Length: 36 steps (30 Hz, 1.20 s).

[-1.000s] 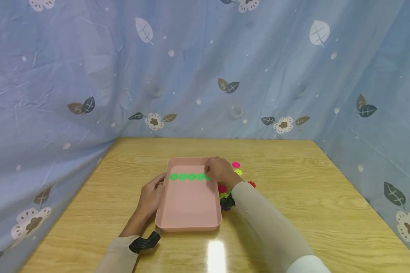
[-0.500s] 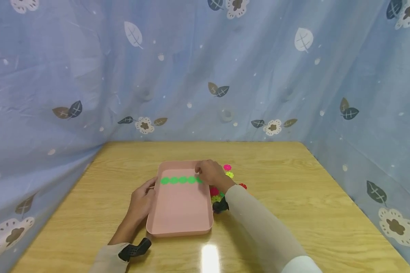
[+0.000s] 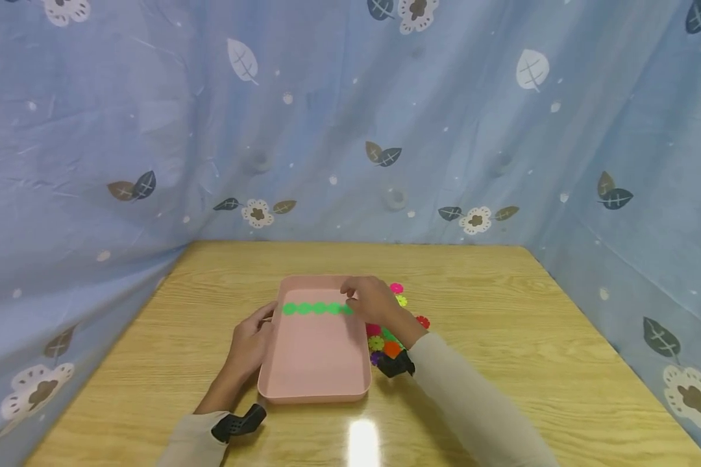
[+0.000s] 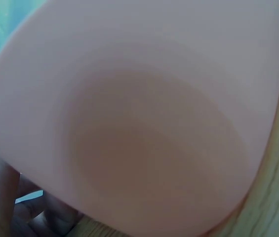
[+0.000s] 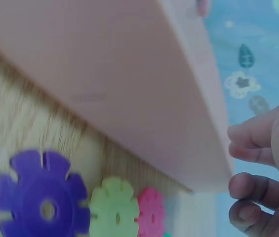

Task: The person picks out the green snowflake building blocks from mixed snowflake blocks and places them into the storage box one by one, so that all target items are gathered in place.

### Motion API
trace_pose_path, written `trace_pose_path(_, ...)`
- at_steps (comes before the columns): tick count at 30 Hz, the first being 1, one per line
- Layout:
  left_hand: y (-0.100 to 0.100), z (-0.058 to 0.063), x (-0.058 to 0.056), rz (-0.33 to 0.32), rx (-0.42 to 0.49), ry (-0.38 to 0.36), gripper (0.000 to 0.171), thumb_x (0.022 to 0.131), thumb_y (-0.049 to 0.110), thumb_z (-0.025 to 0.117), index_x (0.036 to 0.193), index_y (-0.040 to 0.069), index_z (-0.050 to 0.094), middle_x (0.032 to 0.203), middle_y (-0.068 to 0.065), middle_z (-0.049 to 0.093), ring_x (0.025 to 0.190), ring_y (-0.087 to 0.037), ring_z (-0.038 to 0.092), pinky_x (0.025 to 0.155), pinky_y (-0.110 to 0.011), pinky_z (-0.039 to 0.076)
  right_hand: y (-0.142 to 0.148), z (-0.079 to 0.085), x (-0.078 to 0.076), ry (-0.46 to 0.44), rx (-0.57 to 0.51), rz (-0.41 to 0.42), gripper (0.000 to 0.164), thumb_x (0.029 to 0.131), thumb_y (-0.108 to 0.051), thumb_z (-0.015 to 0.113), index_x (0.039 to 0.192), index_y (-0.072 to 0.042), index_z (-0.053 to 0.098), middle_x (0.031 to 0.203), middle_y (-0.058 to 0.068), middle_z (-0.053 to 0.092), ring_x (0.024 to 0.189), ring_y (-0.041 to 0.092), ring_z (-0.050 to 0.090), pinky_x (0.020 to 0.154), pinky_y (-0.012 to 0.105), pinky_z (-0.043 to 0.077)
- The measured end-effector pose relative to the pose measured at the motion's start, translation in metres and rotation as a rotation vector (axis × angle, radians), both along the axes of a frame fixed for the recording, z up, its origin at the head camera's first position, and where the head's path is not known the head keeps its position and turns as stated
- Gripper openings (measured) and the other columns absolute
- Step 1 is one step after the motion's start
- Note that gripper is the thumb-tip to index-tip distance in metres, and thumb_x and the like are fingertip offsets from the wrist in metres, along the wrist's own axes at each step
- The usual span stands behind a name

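A shallow pink tray [image 3: 318, 357] lies on the wooden table. Along its far part runs a row of several green flower-shaped plastic discs [image 3: 319, 308], side by side. My left hand [image 3: 250, 344] holds the tray's left rim; in the left wrist view its curled fingers [image 4: 55, 215] show at the tray's outer wall. Over the right rim, at the right end of the row, hovers my right hand [image 3: 380, 305]. Its thumb and fingers are loosely bent and apart, with nothing seen between them, and they partly cover the last green disc.
Loose flower-shaped discs lie right of the tray, partly under my right forearm: a purple disc [image 5: 43, 195], a yellow-green disc [image 5: 114, 210], an orange disc [image 3: 392, 349], a red disc [image 3: 423, 322] and others. A patterned blue curtain [image 3: 327, 130] hangs behind the table [image 3: 473, 279].
My right hand's fingers have spread apart and drawn back slightly from the last green disc, which stays at the row's right end. The left hand keeps its place on the tray; the head view shifts slightly.
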<state>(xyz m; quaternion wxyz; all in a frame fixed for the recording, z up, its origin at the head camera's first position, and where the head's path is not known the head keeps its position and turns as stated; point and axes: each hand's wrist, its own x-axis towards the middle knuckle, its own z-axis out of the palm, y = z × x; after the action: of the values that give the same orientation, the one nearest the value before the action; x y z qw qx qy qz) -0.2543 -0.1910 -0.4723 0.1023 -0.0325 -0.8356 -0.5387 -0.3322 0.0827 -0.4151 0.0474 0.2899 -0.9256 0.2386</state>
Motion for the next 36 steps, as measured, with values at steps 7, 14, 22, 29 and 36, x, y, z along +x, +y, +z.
trace_pose_path(7,0.01,-0.003,-0.002,-0.018,0.001,0.009,0.047,0.101,0.009,0.04,0.147,0.003,0.052,0.137,-0.02,0.061,0.108,-0.032,0.068,0.079,-0.027,0.055,0.017,-0.004,0.013,-0.051,-0.187,-0.072,0.023,0.096,-0.011,0.066,0.118,-0.007,0.072,0.102,0.003,0.071,0.062,0.018,0.056,0.064,0.036,0.052)
trace_pose_path(14,0.014,-0.002,-0.003,-0.029,-0.005,-0.004,0.048,0.101,0.009,0.04,0.147,0.004,0.051,0.138,-0.019,0.06,0.112,-0.034,0.067,0.08,-0.032,0.058,0.031,-0.004,0.022,-0.062,-0.362,-0.115,0.024,0.095,-0.009,0.068,0.118,-0.004,0.072,0.104,0.008,0.071,0.048,0.015,0.045,0.047,0.03,0.044)
trace_pose_path(22,0.011,-0.001,-0.002,-0.039,-0.019,-0.015,0.048,0.101,0.01,0.039,0.148,0.004,0.051,0.138,-0.019,0.059,0.112,-0.034,0.067,0.081,-0.032,0.058,0.043,-0.008,0.024,-0.078,-0.43,-0.16,0.025,0.094,-0.008,0.071,0.119,-0.004,0.072,0.101,0.006,0.071,0.054,0.018,0.05,0.052,0.03,0.046)
trace_pose_path(29,0.004,0.001,0.002,0.005,-0.05,-0.002,0.048,0.1,0.008,0.04,0.147,0.006,0.053,0.136,-0.018,0.062,0.109,-0.032,0.068,0.081,-0.029,0.054,0.048,-0.013,0.016,-0.123,-0.431,-0.157,0.026,0.092,-0.008,0.071,0.118,-0.004,0.071,0.104,0.009,0.069,0.061,0.018,0.053,0.06,0.031,0.05)
trace_pose_path(36,0.002,0.001,0.001,0.006,-0.047,-0.013,0.048,0.102,0.009,0.039,0.149,0.006,0.05,0.139,-0.018,0.059,0.113,-0.033,0.066,0.083,-0.03,0.054,0.06,-0.016,0.006,-0.168,-0.303,-0.165,0.026,0.091,-0.007,0.073,0.116,-0.001,0.071,0.108,0.013,0.069,0.077,0.02,0.059,0.073,0.036,0.053)
